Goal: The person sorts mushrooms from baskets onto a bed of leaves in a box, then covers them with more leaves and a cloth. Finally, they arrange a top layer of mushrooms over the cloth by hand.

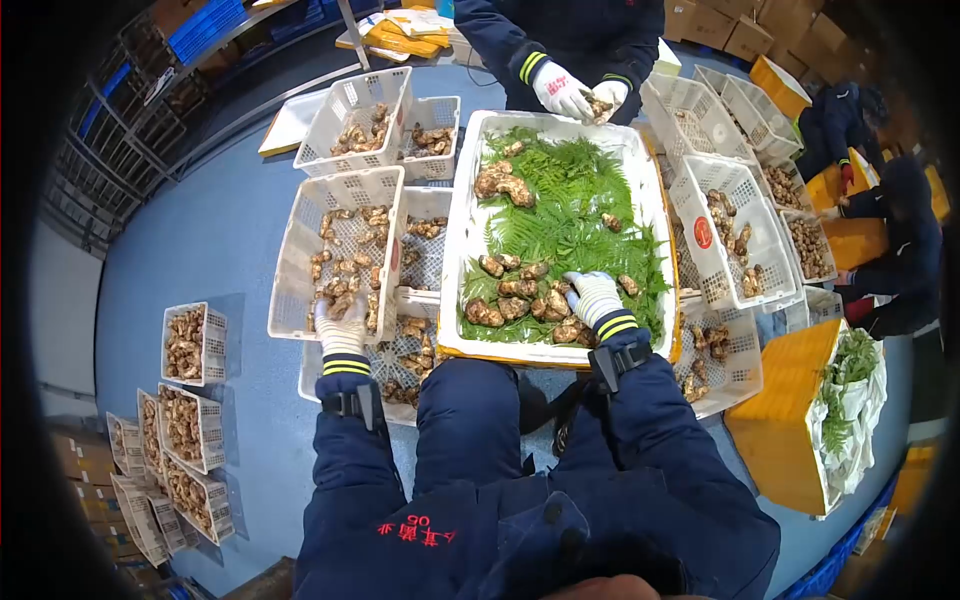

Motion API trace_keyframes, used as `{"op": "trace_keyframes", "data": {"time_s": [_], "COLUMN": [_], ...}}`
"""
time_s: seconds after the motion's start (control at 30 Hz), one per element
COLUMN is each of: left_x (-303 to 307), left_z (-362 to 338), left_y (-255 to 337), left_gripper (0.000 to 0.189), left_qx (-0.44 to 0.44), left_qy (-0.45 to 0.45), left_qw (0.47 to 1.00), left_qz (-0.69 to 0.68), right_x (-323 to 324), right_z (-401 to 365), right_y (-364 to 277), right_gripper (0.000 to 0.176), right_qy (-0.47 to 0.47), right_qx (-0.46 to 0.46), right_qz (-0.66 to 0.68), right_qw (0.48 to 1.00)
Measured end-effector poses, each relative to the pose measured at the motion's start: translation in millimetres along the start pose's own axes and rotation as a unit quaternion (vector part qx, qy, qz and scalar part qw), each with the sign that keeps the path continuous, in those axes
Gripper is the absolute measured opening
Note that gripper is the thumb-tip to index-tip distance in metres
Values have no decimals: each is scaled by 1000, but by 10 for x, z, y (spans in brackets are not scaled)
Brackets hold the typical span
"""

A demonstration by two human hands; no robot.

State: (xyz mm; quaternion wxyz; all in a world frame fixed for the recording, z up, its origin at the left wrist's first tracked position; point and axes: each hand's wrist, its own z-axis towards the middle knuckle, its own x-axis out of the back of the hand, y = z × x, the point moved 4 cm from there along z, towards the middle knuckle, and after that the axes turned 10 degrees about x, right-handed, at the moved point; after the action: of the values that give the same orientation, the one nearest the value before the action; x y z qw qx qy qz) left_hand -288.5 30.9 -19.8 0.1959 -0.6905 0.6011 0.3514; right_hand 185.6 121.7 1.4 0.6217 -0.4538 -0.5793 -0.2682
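Note:
In a white plastic basket (287,270) on the left, my gloved left hand (342,328) has its fingers closed round a mushroom (343,303), among several other brown and white mushrooms. My gloved right hand (594,297) is over the near part of a white foam box (465,235), its fingers bent round a mushroom (556,303) at the edge of a cluster. Green fern leaves (570,200) line the box. One large mushroom (503,185) lies on them at the far left, with smaller ones scattered about.
Across the box, a co-worker's gloved hands (580,93) hold a mushroom. More mushroom baskets stand on both sides (735,225) and on the blue floor at left (195,345). A yellow-sided box with ferns (790,415) sits at right. Other people (895,240) work farther right.

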Motion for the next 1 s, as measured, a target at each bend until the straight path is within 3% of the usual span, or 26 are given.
{"op": "trace_keyframes", "data": {"time_s": [0.07,0.13,0.17,0.23,0.27,0.3,0.4,0.43,0.53,0.57,0.67,0.73,0.8,0.83,0.93,1.0], "left_x": [-124,-211,-288,-474,-536,-463,-9,81,21,58,0,-20,-39,-49,-82,-109], "left_z": [-120,-132,-276,-706,-912,-964,-834,-852,-726,-604,-669,-700,-689,-707,-773,-793], "left_y": [-346,-818,-1095,-1757,-2097,-2372,-2878,-2918,-2812,-2806,-2837,-2856,-2867,-2865,-2887,-2899], "left_gripper": [43,42,39,29,22,27,46,59,68,77,82,82,81,82,80,65], "left_qx": [38,109,22,95,252,281,422,336,226,225,237,255,266,254,214,213], "left_qy": [-34,-158,-226,-219,-142,-128,-103,-109,-136,-138,-150,-166,-190,-203,-207,-220], "left_qw": [999,981,945,936,955,947,885,900,914,918,903,892,879,873,854,852], "left_qz": [-4,26,236,259,68,88,169,254,307,296,325,334,346,364,427,425], "right_x": [100,110,129,5,-7,45,97,132,252,204,349,303,291,309,249,224], "right_z": [-12,-53,-63,-35,-27,-60,-77,-91,-125,-130,-177,-138,-143,-165,-138,-249], "right_y": [1,89,129,275,318,293,257,231,152,160,5,28,15,-30,-146,-298], "right_gripper": [43,49,53,44,43,44,44,43,41,44,55,58,55,53,50,49], "right_qy": [20,81,118,155,184,167,167,141,128,103,39,42,61,127,146,91], "right_qx": [5,4,9,-13,-10,-53,-37,-31,9,8,52,48,15,0,15,-16], "right_qz": [59,130,213,325,364,467,471,423,313,359,177,180,249,331,518,660], "right_qw": [998,988,970,933,913,867,865,895,941,928,982,982,966,935,843,745]}}
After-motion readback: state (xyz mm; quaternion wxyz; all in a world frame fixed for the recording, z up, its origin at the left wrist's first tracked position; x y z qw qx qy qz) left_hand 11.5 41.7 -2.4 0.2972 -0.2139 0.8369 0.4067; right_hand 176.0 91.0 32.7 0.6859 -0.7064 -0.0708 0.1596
